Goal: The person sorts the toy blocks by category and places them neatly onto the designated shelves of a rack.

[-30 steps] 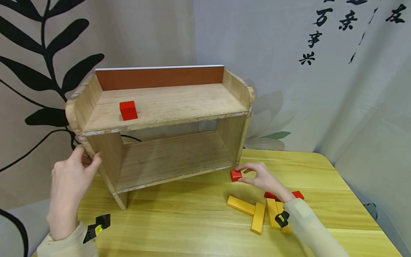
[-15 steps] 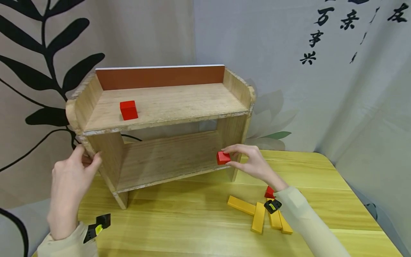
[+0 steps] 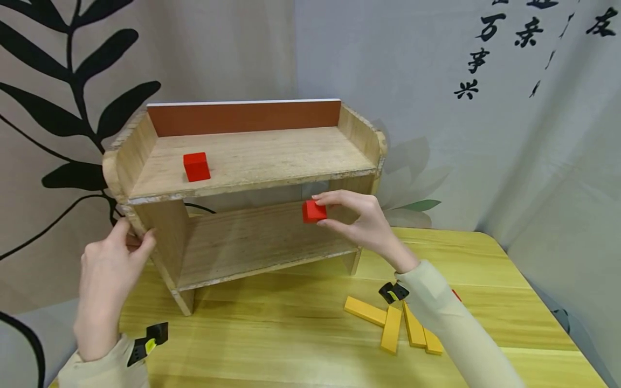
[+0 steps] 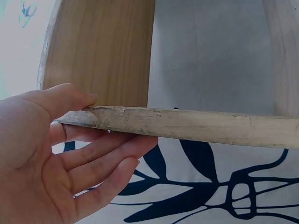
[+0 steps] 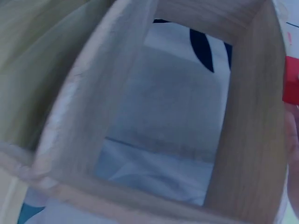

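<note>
A two-tier wooden shelf (image 3: 262, 237) stands on the table. My left hand (image 3: 110, 264) grips its left side panel (image 4: 196, 125); in the left wrist view the thumb lies on one face and the fingers on the other. With thumb and fingertips my right hand (image 3: 356, 221) pinches a red cube (image 3: 314, 212) in front of the shelf's lower opening. That cube (image 5: 292, 80) shows at the right edge of the right wrist view, where most of the hand is cut off. Another red cube (image 3: 196, 167) sits on the upper board, toward the left.
Several yellow blocks (image 3: 365, 311) lie on the table (image 3: 271, 345) at the right, some partly behind the right sleeve (image 3: 451, 318). A bit of red (image 3: 456, 295) peeks out past that sleeve. Behind the shelf hangs a curtain (image 3: 223, 48) with a leaf print and written characters.
My right hand has carried the red cube up and left, from low beside the shelf's right leg to before the lower opening. The left hand keeps its grip on the side panel.
</note>
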Demonstrator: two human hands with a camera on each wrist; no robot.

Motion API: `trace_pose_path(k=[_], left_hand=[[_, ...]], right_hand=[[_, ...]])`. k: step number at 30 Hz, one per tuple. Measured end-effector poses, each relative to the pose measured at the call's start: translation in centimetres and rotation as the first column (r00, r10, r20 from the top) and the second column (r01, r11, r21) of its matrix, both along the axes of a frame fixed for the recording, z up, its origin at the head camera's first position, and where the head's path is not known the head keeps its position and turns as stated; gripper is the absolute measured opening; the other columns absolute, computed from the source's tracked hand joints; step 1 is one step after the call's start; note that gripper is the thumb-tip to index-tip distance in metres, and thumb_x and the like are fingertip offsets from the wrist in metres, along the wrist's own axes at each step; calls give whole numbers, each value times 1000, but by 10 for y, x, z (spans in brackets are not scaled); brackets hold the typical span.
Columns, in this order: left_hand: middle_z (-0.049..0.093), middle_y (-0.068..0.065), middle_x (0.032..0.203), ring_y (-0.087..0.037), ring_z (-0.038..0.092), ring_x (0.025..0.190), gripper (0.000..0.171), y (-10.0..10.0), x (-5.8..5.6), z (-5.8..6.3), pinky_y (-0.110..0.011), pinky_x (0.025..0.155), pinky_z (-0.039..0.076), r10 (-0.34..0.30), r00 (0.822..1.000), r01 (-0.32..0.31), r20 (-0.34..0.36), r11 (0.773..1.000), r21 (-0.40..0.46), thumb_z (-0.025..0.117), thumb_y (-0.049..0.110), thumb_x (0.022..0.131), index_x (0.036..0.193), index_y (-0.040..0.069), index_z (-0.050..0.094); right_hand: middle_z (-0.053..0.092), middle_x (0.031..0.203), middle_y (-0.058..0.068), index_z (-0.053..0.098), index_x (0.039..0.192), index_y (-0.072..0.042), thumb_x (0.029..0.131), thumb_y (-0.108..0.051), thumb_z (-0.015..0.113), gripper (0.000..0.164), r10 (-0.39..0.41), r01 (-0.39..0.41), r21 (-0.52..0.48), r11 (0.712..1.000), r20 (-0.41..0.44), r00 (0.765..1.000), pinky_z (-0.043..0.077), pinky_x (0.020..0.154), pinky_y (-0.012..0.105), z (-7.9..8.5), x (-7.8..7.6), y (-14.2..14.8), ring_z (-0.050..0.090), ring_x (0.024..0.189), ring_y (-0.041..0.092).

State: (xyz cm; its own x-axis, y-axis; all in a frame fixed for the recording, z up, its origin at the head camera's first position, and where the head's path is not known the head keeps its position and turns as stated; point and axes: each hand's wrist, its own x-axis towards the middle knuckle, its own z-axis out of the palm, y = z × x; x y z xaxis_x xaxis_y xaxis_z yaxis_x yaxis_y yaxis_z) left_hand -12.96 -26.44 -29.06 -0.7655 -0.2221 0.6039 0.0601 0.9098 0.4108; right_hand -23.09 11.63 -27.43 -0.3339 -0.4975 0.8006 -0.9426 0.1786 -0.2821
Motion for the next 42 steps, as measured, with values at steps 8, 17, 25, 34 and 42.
trace_pose_path(k=[8, 17, 25, 34, 42], left_hand=[[66, -27, 78, -35, 57, 53, 19, 0, 0, 0, -25, 44, 32, -6, 1000, 6, -7, 1000, -4, 58, 16, 90, 91, -3, 56], [66, -27, 79, -37, 58, 54, 19, 0, -1, 0, -26, 44, 32, -9, 1000, 9, -12, 1000, -8, 58, 16, 90, 91, -3, 56], [67, -27, 79, -37, 58, 55, 19, 0, -1, -1, -26, 44, 32, -8, 1000, 8, -9, 1000, -4, 58, 17, 90, 90, -2, 55], [66, -26, 77, -37, 57, 53, 18, 0, -1, -1, -27, 44, 32, -10, 1000, 10, -21, 1000, -11, 59, 16, 89, 89, -2, 55], [66, -26, 77, -38, 57, 53, 17, 0, -1, -2, -28, 44, 31, -17, 999, 16, -38, 1000, -14, 59, 15, 89, 89, -2, 55]], right_hand=[[71, 107, 15, 68, 104, 0, 72, 0, 78, 33, -33, 25, -97, 995, -87, 996, 51, 89, 28, 27, -2, -27, 68, 99, 22], [69, 110, 16, 67, 106, 1, 77, -2, 75, 30, -42, 34, -104, 994, -75, 996, 52, 86, 27, 44, -12, -57, 66, 104, 23], [69, 115, 15, 67, 109, 1, 82, -6, 71, 28, -87, 82, -54, 995, -89, 992, 44, 100, 23, 52, -15, -79, 64, 110, 22], [65, 122, 15, 66, 111, 0, 87, -7, 66, 26, -126, 127, 17, 992, -27, 992, 47, 95, 19, 55, -17, -90, 62, 115, 20], [62, 127, 12, 63, 118, -1, 92, -11, 60, 28, -241, 264, 89, 960, -212, 947, 44, 100, 22, 50, -11, -90, 60, 118, 22]])
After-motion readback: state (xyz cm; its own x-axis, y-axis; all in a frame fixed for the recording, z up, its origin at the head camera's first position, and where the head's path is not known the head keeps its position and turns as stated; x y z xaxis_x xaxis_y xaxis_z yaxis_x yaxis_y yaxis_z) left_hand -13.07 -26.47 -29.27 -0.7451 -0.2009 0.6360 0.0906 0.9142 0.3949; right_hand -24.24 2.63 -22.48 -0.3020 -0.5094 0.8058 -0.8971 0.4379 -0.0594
